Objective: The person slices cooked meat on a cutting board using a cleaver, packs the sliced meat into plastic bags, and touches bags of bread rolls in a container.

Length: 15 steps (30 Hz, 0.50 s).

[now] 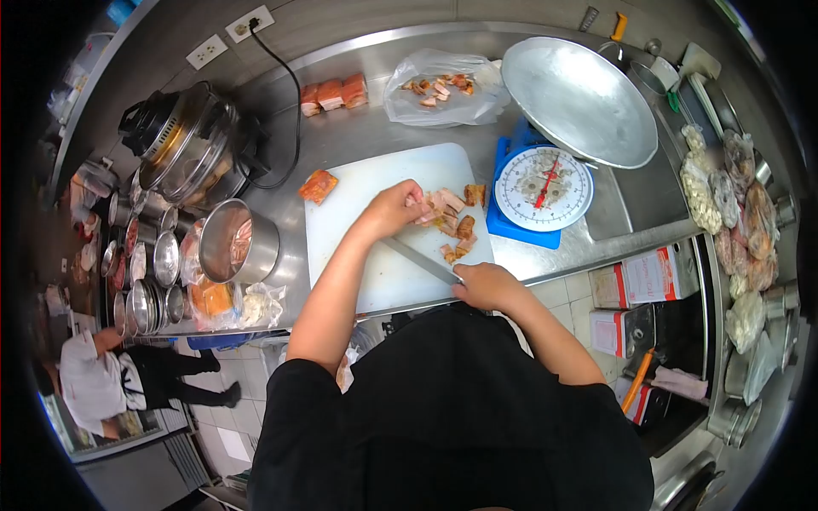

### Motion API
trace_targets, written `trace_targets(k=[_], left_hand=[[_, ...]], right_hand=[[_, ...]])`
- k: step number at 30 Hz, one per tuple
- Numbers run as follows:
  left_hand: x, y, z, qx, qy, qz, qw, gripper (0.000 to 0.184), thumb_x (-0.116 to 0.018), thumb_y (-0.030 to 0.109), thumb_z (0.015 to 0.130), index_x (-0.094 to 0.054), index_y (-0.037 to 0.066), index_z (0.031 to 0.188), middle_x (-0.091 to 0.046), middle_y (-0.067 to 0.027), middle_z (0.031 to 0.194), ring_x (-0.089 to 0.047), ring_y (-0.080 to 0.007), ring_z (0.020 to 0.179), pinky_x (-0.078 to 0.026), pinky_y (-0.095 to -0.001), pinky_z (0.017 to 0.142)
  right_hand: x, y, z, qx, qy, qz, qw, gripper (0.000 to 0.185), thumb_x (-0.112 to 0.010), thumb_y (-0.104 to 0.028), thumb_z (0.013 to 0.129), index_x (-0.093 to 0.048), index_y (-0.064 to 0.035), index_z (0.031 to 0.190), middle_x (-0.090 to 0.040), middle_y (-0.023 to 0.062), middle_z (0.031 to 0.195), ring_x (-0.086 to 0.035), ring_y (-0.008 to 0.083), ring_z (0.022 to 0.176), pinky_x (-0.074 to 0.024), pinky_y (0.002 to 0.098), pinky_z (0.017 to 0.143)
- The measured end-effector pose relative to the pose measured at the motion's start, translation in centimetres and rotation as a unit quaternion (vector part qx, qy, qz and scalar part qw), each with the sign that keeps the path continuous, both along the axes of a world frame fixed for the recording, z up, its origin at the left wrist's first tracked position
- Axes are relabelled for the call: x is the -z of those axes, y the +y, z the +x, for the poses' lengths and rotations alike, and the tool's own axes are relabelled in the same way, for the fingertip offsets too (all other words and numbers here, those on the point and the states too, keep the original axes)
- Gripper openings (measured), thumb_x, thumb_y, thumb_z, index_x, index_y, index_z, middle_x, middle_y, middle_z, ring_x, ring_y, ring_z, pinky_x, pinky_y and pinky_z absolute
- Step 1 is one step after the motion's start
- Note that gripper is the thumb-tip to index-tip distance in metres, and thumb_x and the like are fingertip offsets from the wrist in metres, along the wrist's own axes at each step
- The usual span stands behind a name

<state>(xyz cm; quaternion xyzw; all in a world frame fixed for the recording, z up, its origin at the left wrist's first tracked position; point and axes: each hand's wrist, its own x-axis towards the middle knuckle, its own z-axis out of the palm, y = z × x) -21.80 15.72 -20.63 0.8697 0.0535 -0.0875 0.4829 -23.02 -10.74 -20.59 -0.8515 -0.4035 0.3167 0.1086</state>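
Observation:
On the white cutting board (341, 255), my left hand (392, 209) has its fingers curled and pinching pale pieces of cooked pork (443, 202). Browned, crisp-edged pork chunks (465, 228) lie just right of those fingers. My right hand (487, 287) is closed around the handle of a knife (422, 261), whose blade points left toward my left wrist, low over the board. Part of the blade's tip is hidden by the left forearm. A larger uncut pork piece (318, 186) rests at the board's upper left corner.
Beside the board stands a blue dial scale (544, 187) with a big metal pan (579, 102). Behind are a plastic bag of cut meat (443, 89) and pork blocks (334, 94). A steel pot (239, 241) and glass-bowl cooker (192, 153) stand left. Another person (128, 375) is at far left.

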Motion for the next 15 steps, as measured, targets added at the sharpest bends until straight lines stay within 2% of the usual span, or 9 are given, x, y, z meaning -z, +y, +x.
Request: trace_targets(k=[2, 3, 5, 6, 9, 11, 13, 14, 15], left_hand=[[-1.9, 1.7, -1.1, -0.021, -0.010, -0.041, 0.999, 0.025, -0.075, 0.025, 0.093, -0.063, 0.005, 0.102, -0.064, 0.0009, 0.085, -0.059, -0.0080, 0.078, -0.049, -0.0249, 0.070], [-2.7, 2.4, -1.8, -0.029, -0.011, -0.041, 0.999, 0.025, -0.075, 0.025, 0.093, -0.063, 0.005, 0.102, -0.064, 0.0009, 0.085, -0.059, -0.0080, 0.078, -0.049, -0.0249, 0.070], [-3.6, 3.6, -3.6, -0.054, 0.016, -0.069, 0.996, 0.025, -0.076, 0.025, 0.092, -0.063, 0.005, 0.102, -0.064, 0.0004, 0.084, -0.059, -0.0081, 0.076, -0.049, -0.0255, 0.068], [-3.4, 4.1, -4.6, -0.055, 0.019, -0.081, 0.995, 0.025, -0.076, 0.025, 0.092, -0.063, 0.006, 0.100, -0.063, 0.0006, 0.082, -0.058, -0.0080, 0.074, -0.049, -0.0258, 0.067], [3.2, 6.0, -6.8, -0.017, 0.048, -0.102, 0.994, 0.024, -0.076, 0.026, 0.092, -0.063, 0.006, 0.098, -0.062, 0.0017, 0.079, -0.057, -0.0079, 0.073, -0.049, -0.0262, 0.067], [6.0, 5.3, -8.1, -0.044, 0.068, -0.062, 0.995, 0.028, -0.078, 0.026, 0.090, -0.065, 0.004, 0.102, -0.063, -0.0034, 0.085, -0.058, -0.0120, 0.076, -0.049, -0.0288, 0.070], [6.4, 4.4, -9.1, -0.107, -0.049, 0.104, 0.988, 0.036, -0.079, 0.026, 0.087, -0.065, 0.002, 0.110, -0.063, -0.0109, 0.098, -0.060, -0.0178, 0.084, -0.050, -0.0319, 0.075], [6.3, 4.4, -9.6, -0.119, -0.037, 0.107, 0.986, 0.043, -0.080, 0.026, 0.085, -0.064, 0.001, 0.117, -0.060, -0.0139, 0.108, -0.061, -0.0229, 0.089, -0.051, -0.0354, 0.080], [5.8, 4.2, -10.3, -0.122, -0.036, 0.105, 0.986, 0.043, -0.080, 0.026, 0.085, -0.064, 0.001, 0.117, -0.060, -0.0139, 0.108, -0.061, -0.0229, 0.089, -0.051, -0.0354, 0.080]], right_hand=[[1.0, -0.7, 1.0, 0.035, 0.025, 0.065, 0.997, 0.038, -0.055, -0.036, 0.095, -0.065, -0.0021, 0.110, -0.073, 0.0190, 0.087, -0.072, 0.0347, 0.079, -0.0549, 0.0473, 0.078], [0.3, -0.9, 1.2, 0.027, 0.026, 0.065, 0.997, 0.038, -0.055, -0.036, 0.095, -0.065, -0.0021, 0.110, -0.073, 0.0190, 0.087, -0.072, 0.0347, 0.079, -0.0549, 0.0473, 0.078], [-1.5, -1.4, 1.5, 0.146, 0.188, 0.026, 0.971, 0.039, -0.057, -0.038, 0.097, -0.064, -0.0008, 0.107, -0.069, 0.0156, 0.072, -0.068, 0.0277, 0.059, -0.0533, 0.0421, 0.064], [-0.9, -1.9, 1.5, 0.184, 0.208, 0.045, 0.959, 0.036, -0.059, -0.034, 0.097, -0.063, 0.0001, 0.106, -0.064, 0.0124, 0.063, -0.061, 0.0225, 0.047, -0.0493, 0.0382, 0.054], [-0.4, -2.6, 1.0, 0.241, 0.216, 0.071, 0.943, 0.035, -0.059, -0.033, 0.097, -0.062, 0.0005, 0.107, -0.064, 0.0126, 0.063, -0.062, 0.0225, 0.048, -0.0491, 0.0383, 0.053], [-0.7, -2.3, 0.6, 0.233, 0.226, 0.052, 0.944, 0.035, -0.060, -0.031, 0.096, -0.060, 0.0013, 0.110, -0.067, 0.0159, 0.069, -0.064, 0.0242, 0.051, -0.0512, 0.0391, 0.057], [-1.6, -1.8, 0.1, 0.199, 0.169, 0.026, 0.965, 0.040, -0.062, -0.028, 0.093, -0.055, 0.0019, 0.118, -0.070, 0.0231, 0.080, -0.070, 0.0350, 0.066, -0.0540, 0.0450, 0.068], [-1.1, -2.0, -0.2, 0.198, 0.170, 0.025, 0.965, 0.040, -0.062, -0.028, 0.093, -0.055, 0.0019, 0.118, -0.070, 0.0231, 0.080, -0.070, 0.0350, 0.066, -0.0540, 0.0450, 0.068], [-0.6, -2.5, -0.5, 0.164, 0.112, 0.031, 0.980, 0.043, -0.063, -0.027, 0.091, -0.052, 0.0020, 0.122, -0.070, 0.0263, 0.085, -0.069, 0.0407, 0.075, -0.0534, 0.0486, 0.074]])
